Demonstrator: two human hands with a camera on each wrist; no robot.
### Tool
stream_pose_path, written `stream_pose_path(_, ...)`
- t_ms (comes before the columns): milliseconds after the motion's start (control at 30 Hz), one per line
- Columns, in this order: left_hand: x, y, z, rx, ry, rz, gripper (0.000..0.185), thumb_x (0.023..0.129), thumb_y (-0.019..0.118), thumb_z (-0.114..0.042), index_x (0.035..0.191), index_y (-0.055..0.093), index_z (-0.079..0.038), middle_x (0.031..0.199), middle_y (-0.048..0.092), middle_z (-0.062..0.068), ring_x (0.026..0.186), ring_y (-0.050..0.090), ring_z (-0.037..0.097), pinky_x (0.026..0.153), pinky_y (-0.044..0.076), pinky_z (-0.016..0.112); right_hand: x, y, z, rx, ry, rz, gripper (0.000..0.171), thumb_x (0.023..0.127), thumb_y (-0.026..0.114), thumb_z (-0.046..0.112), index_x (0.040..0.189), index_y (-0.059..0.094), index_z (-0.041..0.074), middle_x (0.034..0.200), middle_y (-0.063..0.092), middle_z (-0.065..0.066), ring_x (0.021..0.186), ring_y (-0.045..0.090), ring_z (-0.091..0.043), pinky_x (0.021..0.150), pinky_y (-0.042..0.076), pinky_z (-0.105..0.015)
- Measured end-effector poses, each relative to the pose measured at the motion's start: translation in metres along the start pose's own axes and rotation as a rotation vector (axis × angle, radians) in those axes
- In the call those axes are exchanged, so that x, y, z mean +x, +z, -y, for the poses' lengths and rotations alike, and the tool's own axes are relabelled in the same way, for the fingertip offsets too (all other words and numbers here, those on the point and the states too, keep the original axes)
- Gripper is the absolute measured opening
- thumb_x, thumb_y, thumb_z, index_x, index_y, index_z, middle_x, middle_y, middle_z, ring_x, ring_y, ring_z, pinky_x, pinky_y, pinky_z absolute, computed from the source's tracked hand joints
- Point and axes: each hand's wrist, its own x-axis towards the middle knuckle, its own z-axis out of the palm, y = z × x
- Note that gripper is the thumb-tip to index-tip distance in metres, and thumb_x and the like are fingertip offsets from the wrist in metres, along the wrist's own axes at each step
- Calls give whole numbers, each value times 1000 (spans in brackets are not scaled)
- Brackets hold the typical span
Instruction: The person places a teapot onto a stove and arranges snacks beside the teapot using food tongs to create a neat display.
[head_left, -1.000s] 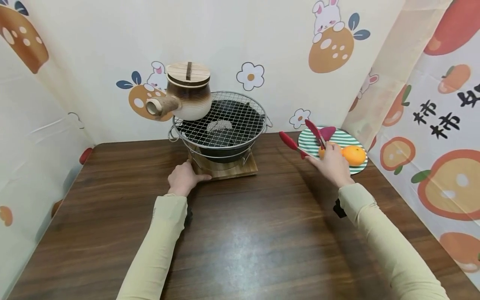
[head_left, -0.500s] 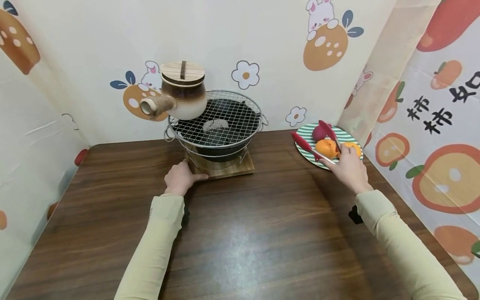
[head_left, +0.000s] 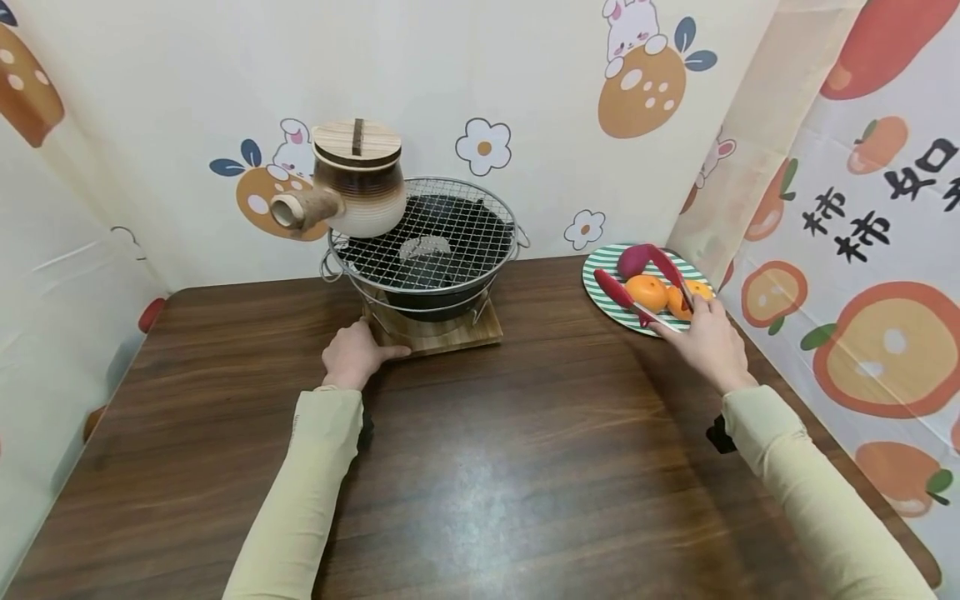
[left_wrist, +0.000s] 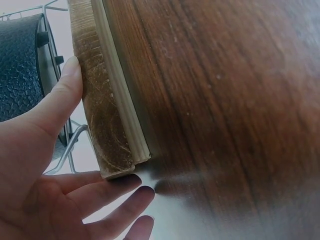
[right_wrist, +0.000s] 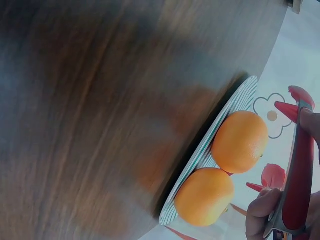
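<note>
While the left hand [head_left: 357,357] steadies the wooden base [head_left: 442,333] (thumb atop, fingers straight), the right hand [head_left: 703,340] grips red tongs [head_left: 643,283] — arms spread astride an orange [head_left: 647,292].

Dark wooden table [head_left: 480,467] with wooden board [head_left: 438,335], striped plate [head_left: 600,292]
</note>
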Motion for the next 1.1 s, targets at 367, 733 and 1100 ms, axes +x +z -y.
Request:
stream_pose_path(367, 2, 0, 0, 18, -8, 6, 81, 73, 75, -59, 123, 54, 2, 110, 66, 29, 98, 66, 42, 71, 54, 51, -8, 4, -11, -20, 28, 39, 110, 82, 49, 75, 150, 17, -6, 137, 29, -38, 108, 42, -53, 91, 41, -69)
stream_pose_path(733, 2, -1, -1, 24, -3, 18, 82, 75, 74, -59, 125, 54, 2, 110, 65, 30, 98, 66, 42, 71, 54, 50, -10, 6, -19, -58, -31, -15, 101, 86, 51, 69, 148, 24, -7, 131, 36, -36, 102, 47, -53, 81, 44, -65)
stream_pose_path(1100, 1, -1, -1, 18, 0, 16, 82, 75, 74, -58, 125, 53, 3, 109, 66, 30, 98, 66, 43, 71, 54, 50, -11, 4, -23, -132, -75, -67, 87, 86, 68, 45, 146, 29, -6, 127, 40, -35, 102, 48, -52, 83, 45, -65)
